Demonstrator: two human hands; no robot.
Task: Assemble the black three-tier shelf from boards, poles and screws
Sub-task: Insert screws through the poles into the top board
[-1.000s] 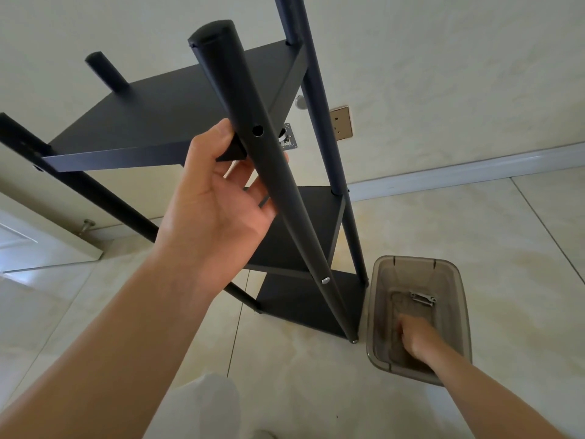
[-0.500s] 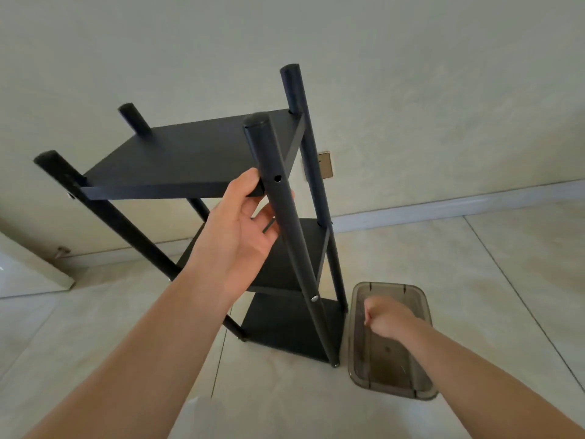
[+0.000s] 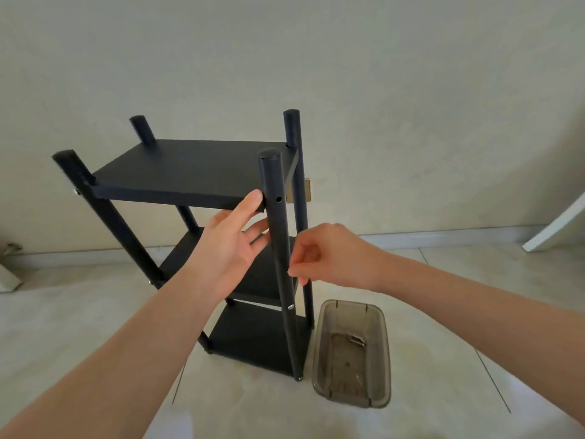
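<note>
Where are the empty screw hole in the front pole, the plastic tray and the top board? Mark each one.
screw hole [image 3: 278, 199], head view, the open hole near the front pole's top.
plastic tray [image 3: 383, 359], head view, its right wall.
top board [image 3: 190, 169], head view, middle of its upper face.

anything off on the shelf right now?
One thing: the hole in the near right pole at the top board is empty, while the same pole's lower joint has a screw. Nothing spilled or visibly damaged.
</note>
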